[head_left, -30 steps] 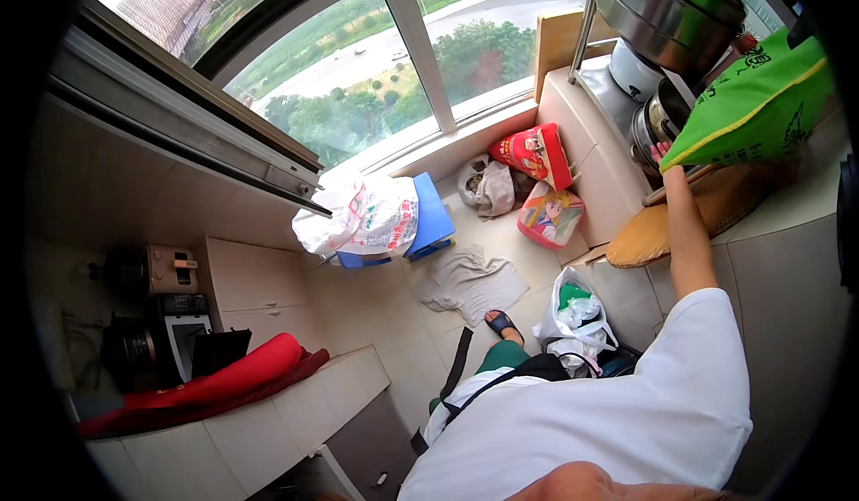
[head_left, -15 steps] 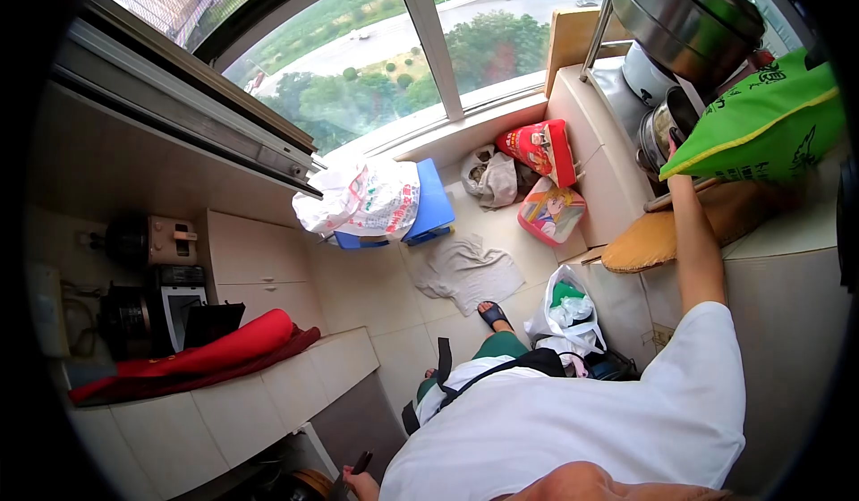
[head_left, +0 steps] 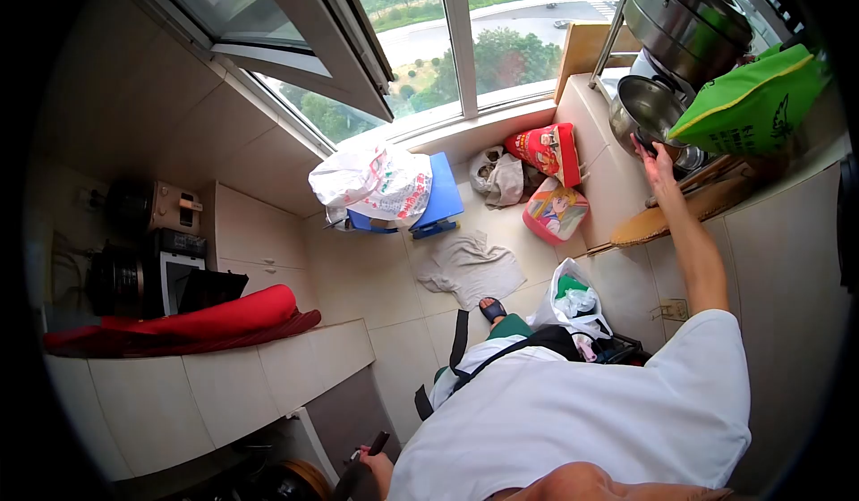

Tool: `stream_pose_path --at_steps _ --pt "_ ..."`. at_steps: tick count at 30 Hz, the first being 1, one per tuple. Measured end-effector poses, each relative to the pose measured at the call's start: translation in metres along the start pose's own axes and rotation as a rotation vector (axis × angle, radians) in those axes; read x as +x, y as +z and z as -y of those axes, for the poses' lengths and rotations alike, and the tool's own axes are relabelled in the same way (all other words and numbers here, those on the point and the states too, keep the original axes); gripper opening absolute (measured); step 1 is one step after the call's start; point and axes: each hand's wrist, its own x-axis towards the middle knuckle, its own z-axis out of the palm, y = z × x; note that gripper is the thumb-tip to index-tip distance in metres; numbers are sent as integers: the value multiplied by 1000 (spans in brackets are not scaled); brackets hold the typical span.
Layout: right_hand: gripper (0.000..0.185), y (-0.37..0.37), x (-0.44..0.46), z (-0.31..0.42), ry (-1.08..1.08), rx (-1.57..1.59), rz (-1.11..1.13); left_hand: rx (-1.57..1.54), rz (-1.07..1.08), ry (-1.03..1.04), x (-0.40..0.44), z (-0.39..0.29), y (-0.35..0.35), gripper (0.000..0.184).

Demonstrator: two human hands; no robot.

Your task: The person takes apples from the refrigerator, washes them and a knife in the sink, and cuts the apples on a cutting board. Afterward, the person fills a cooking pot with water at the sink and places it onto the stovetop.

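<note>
At the upper right, my right hand [head_left: 658, 163] is closed on the dark handle of a steel pot [head_left: 646, 103]. The pot tilts so that its inside faces me, at the front of the metal rack [head_left: 617, 31]. Above it sits a large steel steamer pot [head_left: 684, 22], and a green bag [head_left: 752, 107] hangs close to the right. My left hand [head_left: 379, 468], low at the bottom edge, is wrapped round a dark handle [head_left: 379, 443]. What that handle belongs to is mostly hidden beside my white shirt.
A yellow-brown padded piece [head_left: 658, 224] lies below the rack. On the floor are a blue stool [head_left: 443, 192] bearing a white bag, a pink box [head_left: 557, 212], a rag [head_left: 470, 268] and a white bag [head_left: 568, 291]. An open cabinet [head_left: 309, 443] is at lower left.
The steel pot has come leftward and outward from the rack, and its inside now shows. My right hand has come out from behind the green bag. The camera view has shifted slightly.
</note>
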Motion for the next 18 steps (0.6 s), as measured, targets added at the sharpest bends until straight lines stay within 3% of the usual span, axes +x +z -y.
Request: stream_pose_path --at_steps 2,3,7,9,11,13,18 --pt "10 8 -50 -39 27 50 52 -112 39 -29 12 6 -23 26" --pt "16 9 -79 -55 101 -76 150 -224 77 -44 20 4 -36 26" --pt "12 13 -196 -131 315 -386 350 196 194 46 11 40 -113 25" --pt "10 28 -257 -166 470 -510 417 -258 -68 -73 -2 59 -141 19" --pt "14 52 -314 -198 668 -667 568 -390 -434 -83 -28 52 -138 19" --pt "20 91 -376 -232 853 -847 704 -373 -289 -159 -42 52 -182 20" --pt "27 157 -506 -340 1179 -1128 1400 -509 -489 -228 -94 22 -237 21"
